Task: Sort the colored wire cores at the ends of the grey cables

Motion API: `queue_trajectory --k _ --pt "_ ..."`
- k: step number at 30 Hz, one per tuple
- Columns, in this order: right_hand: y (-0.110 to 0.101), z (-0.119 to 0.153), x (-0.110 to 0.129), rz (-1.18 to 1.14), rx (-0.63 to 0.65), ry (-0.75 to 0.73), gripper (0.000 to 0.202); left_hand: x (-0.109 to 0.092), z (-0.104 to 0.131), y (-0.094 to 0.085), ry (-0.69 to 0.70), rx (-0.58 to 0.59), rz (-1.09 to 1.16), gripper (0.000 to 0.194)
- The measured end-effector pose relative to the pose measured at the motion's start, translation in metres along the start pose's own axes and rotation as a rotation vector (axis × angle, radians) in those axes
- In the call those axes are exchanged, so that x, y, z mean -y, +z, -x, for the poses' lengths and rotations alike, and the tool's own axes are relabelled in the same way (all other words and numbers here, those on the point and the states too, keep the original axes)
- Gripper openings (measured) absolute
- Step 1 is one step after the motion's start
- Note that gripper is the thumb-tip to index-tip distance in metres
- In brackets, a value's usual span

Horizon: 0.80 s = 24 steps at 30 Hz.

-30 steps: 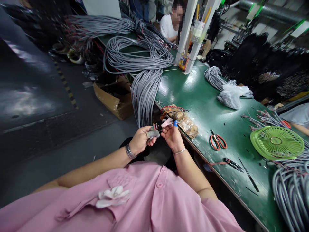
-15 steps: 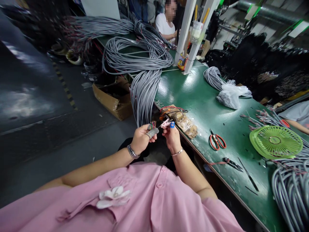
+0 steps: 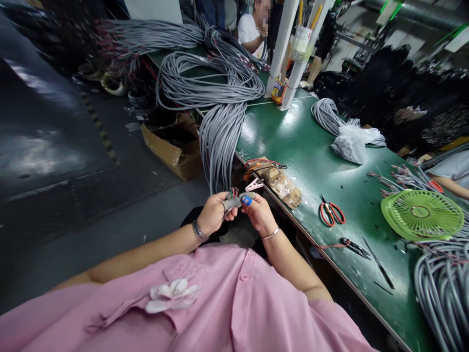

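Observation:
My left hand (image 3: 215,211) is closed around a grey cable (image 3: 232,203), whose end points to the right. A small fan of thin coloured wires (image 3: 235,192) stands up just above the fingers. My right hand (image 3: 260,215), with a blue wrap on one fingertip, is pinched at the tip of the grey cable, touching or almost touching the left fingers. Exactly what lies between the right fingertips is partly hidden. A pink clothes peg (image 3: 254,184) sits just above the right fingers, by the edge of a worn, taped block (image 3: 280,181).
On the green table (image 3: 293,142) lie red-handled scissors (image 3: 331,213), black snips (image 3: 354,248), a thin black tool (image 3: 379,264) and a green basket (image 3: 421,215). Grey cable bundles (image 3: 223,142) hang over the edge. A cardboard box (image 3: 176,151) stands below. Co-workers sit beyond and at right.
My right hand has let go of the pink clothes peg and moved left and down to the cable end. The far co-worker's hand has risen.

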State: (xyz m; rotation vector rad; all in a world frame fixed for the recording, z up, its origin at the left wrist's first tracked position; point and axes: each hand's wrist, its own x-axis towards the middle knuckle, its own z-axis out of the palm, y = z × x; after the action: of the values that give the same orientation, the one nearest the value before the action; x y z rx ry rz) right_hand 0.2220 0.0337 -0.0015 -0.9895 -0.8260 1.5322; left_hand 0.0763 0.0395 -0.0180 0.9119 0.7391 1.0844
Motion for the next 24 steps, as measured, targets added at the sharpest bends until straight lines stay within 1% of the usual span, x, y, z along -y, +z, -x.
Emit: queue_trajectory --k 3,5,8,13,16,18,21,24 --pt "-0.002 0.0 -0.003 0.069 -0.051 -0.058 0.018 0.002 -0.001 0.001 -0.034 0.03 0.072 0.013" --pt "-0.003 0.001 -0.005 0.105 -0.092 -0.081 0.018 0.003 -0.001 0.001 -0.04 0.013 0.096 0.015" --pt "-0.001 0.004 -0.006 0.116 -0.131 -0.075 0.017 0.005 -0.001 0.002 -0.043 -0.031 0.101 0.017" --pt "0.004 0.008 -0.006 0.078 -0.131 -0.082 0.014 0.008 -0.001 0.002 -0.018 -0.076 0.063 0.016" --pt "0.004 0.009 -0.006 0.06 -0.12 -0.11 0.016 0.004 -0.001 0.003 0.015 -0.115 0.062 0.017" --pt "0.002 0.007 -0.005 0.01 -0.129 -0.097 0.019 -0.002 0.0 0.004 0.034 -0.139 0.087 0.019" --pt "-0.004 -0.001 0.0 -0.085 -0.166 -0.021 0.035 -0.011 0.0 0.007 0.046 -0.146 0.128 0.02" --pt "-0.007 -0.011 0.007 -0.086 -0.127 -0.011 0.049 -0.015 0.001 0.012 0.028 -0.13 0.146 0.019"
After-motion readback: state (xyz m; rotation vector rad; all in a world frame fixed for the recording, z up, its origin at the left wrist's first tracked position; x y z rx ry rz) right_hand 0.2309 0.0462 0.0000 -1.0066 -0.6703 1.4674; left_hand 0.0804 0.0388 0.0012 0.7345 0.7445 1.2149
